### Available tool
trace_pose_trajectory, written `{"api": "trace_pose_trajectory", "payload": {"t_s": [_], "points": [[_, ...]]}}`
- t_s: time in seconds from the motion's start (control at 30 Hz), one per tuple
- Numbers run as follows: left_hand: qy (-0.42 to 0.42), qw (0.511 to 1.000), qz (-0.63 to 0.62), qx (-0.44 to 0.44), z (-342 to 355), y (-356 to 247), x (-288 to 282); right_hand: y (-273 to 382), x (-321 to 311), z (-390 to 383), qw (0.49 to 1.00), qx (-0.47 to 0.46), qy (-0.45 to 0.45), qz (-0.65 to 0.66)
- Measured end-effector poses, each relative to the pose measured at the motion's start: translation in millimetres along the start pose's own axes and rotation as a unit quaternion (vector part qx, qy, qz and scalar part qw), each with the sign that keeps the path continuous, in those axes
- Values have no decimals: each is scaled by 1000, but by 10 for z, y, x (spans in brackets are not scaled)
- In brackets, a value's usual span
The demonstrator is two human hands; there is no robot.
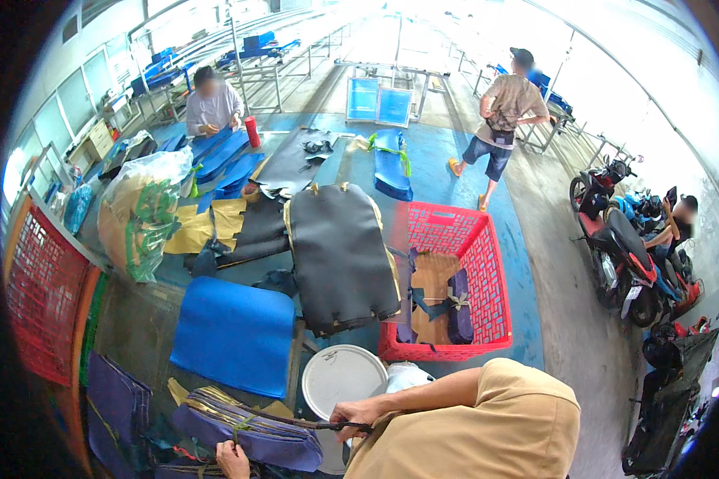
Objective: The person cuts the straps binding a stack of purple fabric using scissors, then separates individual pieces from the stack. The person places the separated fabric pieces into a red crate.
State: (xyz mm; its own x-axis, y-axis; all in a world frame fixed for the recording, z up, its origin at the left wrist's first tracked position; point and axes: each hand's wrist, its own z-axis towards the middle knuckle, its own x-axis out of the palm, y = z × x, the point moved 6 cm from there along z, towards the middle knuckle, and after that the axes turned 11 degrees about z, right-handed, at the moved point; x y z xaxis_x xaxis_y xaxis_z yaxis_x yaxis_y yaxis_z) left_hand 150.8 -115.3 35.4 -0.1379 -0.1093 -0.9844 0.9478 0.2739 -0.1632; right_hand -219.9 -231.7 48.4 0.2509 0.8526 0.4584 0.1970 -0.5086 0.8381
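At the bottom of the head view, my left hand pinches a green tie around a bundle of purple cut sheets with yellowish layers along their edges. My right hand is closed on a long dark strip, whose exact kind I cannot make out, at the right end of the bundle. Another purple stack lies left of it. Behind the bundle are a blue padded square and a round white lid.
Black sheet stack, red crate, clear bag and red rack surround the work area. A seated co-worker handles blue pieces; another walks on the right; a third is by parked motorbikes.
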Motion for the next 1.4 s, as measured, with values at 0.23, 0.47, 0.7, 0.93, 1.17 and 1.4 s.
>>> {"api": "trace_pose_trajectory", "payload": {"t_s": [0.23,0.47,0.7,0.93,1.17,1.4], "points": [[-70,986,129,-81,-132,-238,32,11,41,-6,1000,-17,-13,-1],[-147,976,141,-82,-256,-390,49,-92,64,-86,998,-12,-28,-61],[-144,965,86,-200,-267,-105,599,36,38,-109,999,2,-27,-37],[-143,979,-102,-107,-183,-118,-3,-18,-305,-4,952,2,-185,-245],[-116,973,-97,-171,-164,2,59,148,-671,451,882,-89,-316,-337],[-114,965,-116,-208,-137,46,95,-56,-1372,1501,784,-146,-366,-480]]}}
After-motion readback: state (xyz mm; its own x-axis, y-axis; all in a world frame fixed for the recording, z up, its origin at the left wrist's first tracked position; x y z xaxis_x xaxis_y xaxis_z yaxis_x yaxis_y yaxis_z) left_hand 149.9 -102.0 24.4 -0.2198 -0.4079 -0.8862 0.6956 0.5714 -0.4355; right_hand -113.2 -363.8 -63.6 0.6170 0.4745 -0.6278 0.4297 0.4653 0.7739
